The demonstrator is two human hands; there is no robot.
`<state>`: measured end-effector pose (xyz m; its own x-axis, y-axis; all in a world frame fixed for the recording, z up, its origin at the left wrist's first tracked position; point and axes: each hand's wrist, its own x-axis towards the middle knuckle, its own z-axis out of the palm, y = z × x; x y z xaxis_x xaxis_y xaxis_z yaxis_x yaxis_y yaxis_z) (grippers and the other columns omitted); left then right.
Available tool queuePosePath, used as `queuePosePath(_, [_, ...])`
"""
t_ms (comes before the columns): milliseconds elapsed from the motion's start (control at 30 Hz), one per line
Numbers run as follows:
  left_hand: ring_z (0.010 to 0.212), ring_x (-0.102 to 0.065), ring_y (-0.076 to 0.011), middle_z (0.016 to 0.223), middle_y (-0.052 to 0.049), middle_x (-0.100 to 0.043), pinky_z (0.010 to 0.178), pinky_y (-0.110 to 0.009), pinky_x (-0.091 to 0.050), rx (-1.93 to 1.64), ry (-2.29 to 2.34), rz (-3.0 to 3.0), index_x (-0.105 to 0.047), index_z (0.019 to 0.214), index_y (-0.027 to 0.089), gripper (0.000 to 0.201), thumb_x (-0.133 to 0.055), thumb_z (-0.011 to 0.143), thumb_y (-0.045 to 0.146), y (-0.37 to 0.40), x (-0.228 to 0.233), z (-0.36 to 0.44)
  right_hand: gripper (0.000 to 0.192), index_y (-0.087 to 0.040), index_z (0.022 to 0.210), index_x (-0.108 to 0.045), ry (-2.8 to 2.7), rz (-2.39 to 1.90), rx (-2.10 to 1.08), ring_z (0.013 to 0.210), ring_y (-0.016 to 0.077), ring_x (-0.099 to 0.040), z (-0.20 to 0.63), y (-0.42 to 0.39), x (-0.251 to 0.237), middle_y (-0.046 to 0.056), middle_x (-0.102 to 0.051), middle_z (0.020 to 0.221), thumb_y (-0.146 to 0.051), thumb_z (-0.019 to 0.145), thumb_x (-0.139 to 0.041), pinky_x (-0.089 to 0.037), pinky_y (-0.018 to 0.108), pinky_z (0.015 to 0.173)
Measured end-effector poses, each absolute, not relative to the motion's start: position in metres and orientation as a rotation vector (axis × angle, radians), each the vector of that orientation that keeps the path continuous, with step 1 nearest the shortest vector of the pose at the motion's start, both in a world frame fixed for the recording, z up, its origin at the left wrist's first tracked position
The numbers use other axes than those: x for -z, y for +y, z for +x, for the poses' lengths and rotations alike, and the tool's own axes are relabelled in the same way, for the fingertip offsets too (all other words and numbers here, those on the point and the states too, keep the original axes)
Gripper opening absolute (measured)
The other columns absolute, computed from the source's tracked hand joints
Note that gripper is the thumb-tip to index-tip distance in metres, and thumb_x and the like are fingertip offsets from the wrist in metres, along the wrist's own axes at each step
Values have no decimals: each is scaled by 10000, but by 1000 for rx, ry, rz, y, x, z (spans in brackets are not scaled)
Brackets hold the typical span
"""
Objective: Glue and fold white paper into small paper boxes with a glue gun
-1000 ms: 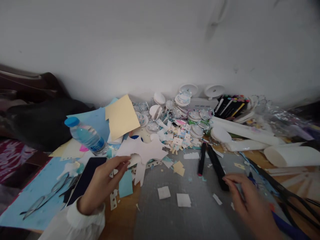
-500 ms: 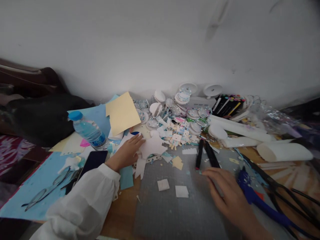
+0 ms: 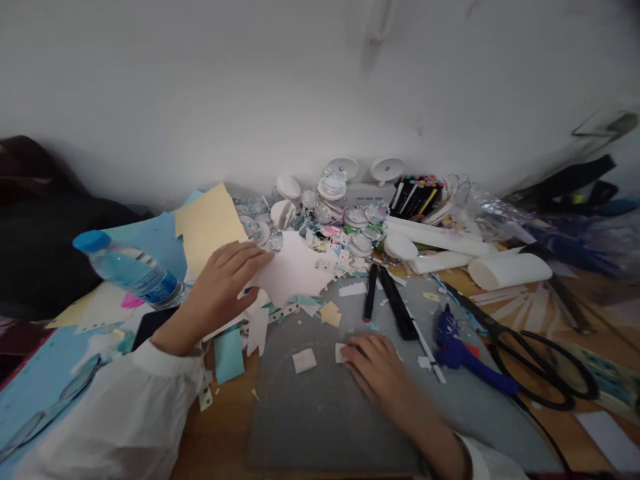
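My left hand (image 3: 223, 283) is over the left edge of a white paper cut-out (image 3: 295, 270), its thumb and fingers around that edge, and the cut-out is tilted up in front of the pile of trimmings. My right hand (image 3: 383, 373) is low over the grey cutting mat (image 3: 320, 420). Its fingertips grip a small white paper square (image 3: 339, 353), most of which they hide. To the left of it a second paper square (image 3: 304, 361) lies flat on the mat. A pale yellow scrap (image 3: 331, 313) is at the mat's far edge.
Beyond my right hand lie a black cutter (image 3: 397, 303) and a black pen (image 3: 371, 293). A blue glue gun (image 3: 453, 343) and large black scissors (image 3: 530, 360) are to the right. At left stands a tilted water bottle (image 3: 133, 270). White paper rolls (image 3: 510, 270) lie behind.
My left hand has risen, and the white cut-out has come up with it. My right hand has moved left from near the cutter to the small paper square. The view has turned rightward.
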<state>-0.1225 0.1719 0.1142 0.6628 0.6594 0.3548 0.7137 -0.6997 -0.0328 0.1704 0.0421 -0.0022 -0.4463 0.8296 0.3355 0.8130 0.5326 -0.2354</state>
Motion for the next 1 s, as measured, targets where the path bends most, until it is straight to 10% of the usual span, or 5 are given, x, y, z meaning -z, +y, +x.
queuePosePath(1000, [1175,-515,-281,1217,-71,-597,1132,-470,-241,286,-1097,-2788,-362,1401,228,646,-586,802,320,57,-100,-162,177,-71,954,-538,-1658,-2179,104,856,321,-601,240,102,-21,212,-606,886,-165,821,-470,-449,415,731])
